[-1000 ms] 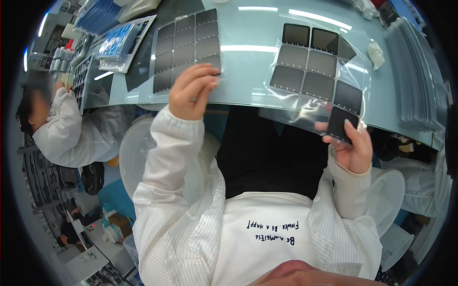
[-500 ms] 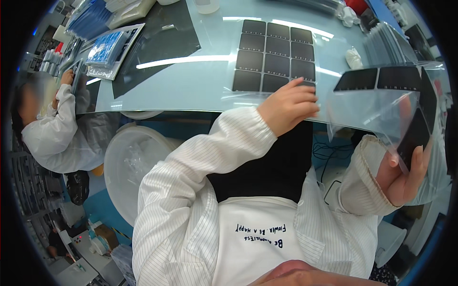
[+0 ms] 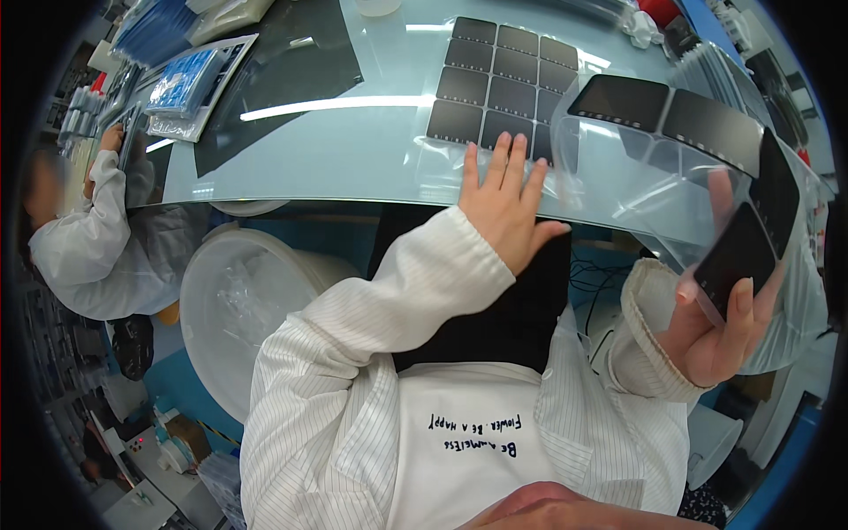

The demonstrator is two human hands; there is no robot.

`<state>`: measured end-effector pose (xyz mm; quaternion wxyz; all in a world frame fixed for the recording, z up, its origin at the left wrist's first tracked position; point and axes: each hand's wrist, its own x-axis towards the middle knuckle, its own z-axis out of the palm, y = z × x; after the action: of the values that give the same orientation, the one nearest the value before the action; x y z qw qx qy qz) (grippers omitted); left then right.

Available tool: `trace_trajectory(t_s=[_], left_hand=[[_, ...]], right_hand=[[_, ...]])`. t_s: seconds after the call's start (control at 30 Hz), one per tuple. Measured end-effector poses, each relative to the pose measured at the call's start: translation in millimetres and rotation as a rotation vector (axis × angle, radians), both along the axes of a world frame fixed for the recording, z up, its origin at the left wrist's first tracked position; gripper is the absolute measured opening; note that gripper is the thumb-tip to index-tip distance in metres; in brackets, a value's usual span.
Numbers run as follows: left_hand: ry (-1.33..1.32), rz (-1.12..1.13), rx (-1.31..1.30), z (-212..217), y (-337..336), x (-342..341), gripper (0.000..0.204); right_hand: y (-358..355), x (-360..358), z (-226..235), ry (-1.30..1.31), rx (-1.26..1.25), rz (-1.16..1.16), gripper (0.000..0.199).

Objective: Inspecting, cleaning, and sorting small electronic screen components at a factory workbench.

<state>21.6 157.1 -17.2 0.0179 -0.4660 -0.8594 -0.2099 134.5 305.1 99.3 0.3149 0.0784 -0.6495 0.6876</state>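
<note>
A clear sheet with dark rounded-cornered rectangles (image 3: 461,84) in rows lies flat on the glass-topped table. My left hand (image 3: 502,210) rests at its near edge, fingers stretched out and spread, with the fingertips over the lowest row. At the right, my right hand (image 3: 729,340) is closed on a second clear sheet with dark rectangles (image 3: 711,124). That sheet is raised and bent into a curve. Its left end hangs over the right side of the flat sheet. Clear film around my right fingers hides part of them.
Beyond the raised sheet stands a stack of clear sheets (image 3: 715,75). A crumpled white wad (image 3: 642,29) lies at the back right. A dark flat panel (image 3: 274,97) and a blue packet (image 3: 184,84) occupy the left. Below the table edge is a white bin (image 3: 199,327); a co-worker (image 3: 93,238) sits far left.
My left fingers have spread out flat and shifted left along the near edge. The raised sheet has swung left over the flat sheet, and my right hand has moved slightly left.
</note>
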Motion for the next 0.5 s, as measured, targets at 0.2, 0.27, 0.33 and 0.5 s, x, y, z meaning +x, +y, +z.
trace_trajectory(t_s=[0.2,0.27,0.33,0.5], left_hand=[[-0.019,0.091,0.256,-7.7,19.0,-22.3,0.056],[-0.168,-0.035,0.404,-12.2,8.0,-24.5,0.051],[-0.172,-0.154,0.446,-19.5,-33.1,-11.5,0.041],[-1.370,-0.210,0.981,44.8,-64.8,-31.8,0.066]], right_hand=[[-32.0,-21.1,-2.1,0.007,-0.059,0.029,0.060],[-48.9,-23.5,-4.3,-0.042,-0.137,0.109,0.065],[-75.5,-20.5,-6.4,-0.085,-0.368,0.247,0.074],[-86.9,-2.3,-44.9,-0.137,-0.591,0.648,0.080]])
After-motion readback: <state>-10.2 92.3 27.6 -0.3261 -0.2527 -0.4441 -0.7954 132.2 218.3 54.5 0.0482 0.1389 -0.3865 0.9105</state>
